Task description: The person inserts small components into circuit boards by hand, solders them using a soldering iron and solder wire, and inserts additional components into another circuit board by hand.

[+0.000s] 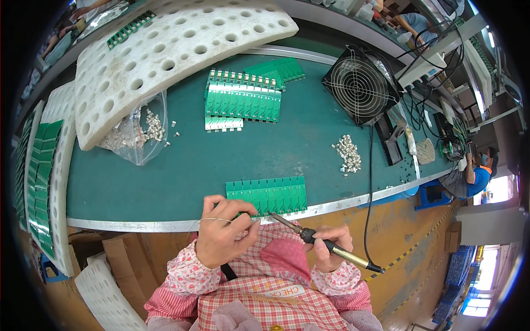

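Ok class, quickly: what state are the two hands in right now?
Left hand: closed, fingers pinching a thin wire by the green board.
Right hand: closed, holding a soldering iron.

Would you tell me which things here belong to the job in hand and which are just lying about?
In the job:
soldering iron, in the right hand
thin wire, in the left hand
green circuit-board panel, before both hands
probably the stacked green boards and loose white parts

Apparently just lying about:
cardboard, lower left
foam sheet beside it
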`<state>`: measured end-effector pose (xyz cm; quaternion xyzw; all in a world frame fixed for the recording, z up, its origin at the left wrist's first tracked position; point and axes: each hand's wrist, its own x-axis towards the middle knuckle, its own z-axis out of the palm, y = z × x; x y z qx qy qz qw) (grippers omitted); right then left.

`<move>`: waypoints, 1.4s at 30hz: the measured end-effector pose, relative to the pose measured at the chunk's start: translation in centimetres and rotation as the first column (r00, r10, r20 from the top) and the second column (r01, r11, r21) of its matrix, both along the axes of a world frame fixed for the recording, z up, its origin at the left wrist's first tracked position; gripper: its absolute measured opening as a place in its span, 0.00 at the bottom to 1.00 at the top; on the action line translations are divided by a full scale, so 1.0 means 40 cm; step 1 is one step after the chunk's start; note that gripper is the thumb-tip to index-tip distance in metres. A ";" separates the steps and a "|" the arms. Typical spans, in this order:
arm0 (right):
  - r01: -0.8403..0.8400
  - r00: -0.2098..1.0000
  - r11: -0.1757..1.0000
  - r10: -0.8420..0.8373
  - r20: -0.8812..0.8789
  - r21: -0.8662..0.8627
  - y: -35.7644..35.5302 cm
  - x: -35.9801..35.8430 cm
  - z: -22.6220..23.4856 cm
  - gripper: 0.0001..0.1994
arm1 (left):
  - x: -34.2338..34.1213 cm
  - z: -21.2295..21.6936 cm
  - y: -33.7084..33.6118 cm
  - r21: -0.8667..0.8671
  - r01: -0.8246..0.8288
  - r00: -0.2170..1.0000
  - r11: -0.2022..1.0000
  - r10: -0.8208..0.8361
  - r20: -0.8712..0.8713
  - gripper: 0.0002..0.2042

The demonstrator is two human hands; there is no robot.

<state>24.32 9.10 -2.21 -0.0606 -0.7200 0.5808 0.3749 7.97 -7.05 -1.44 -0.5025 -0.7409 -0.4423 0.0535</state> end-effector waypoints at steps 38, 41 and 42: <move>0.022 0.999 1.000 -0.022 0.040 0.005 -0.022 -0.007 0.011 0.06 | -0.006 0.008 -0.031 -0.052 -0.027 0.997 0.998 0.024 -0.067 0.09; -0.049 0.990 0.996 0.038 0.136 0.078 -0.025 0.000 0.004 0.08 | -0.005 0.005 -0.030 -0.041 -0.041 0.998 0.998 0.040 -0.047 0.10; -0.053 0.990 0.996 0.042 0.136 0.076 -0.027 -0.002 0.002 0.08 | -0.006 0.003 -0.028 -0.036 -0.038 0.998 0.999 0.036 -0.048 0.10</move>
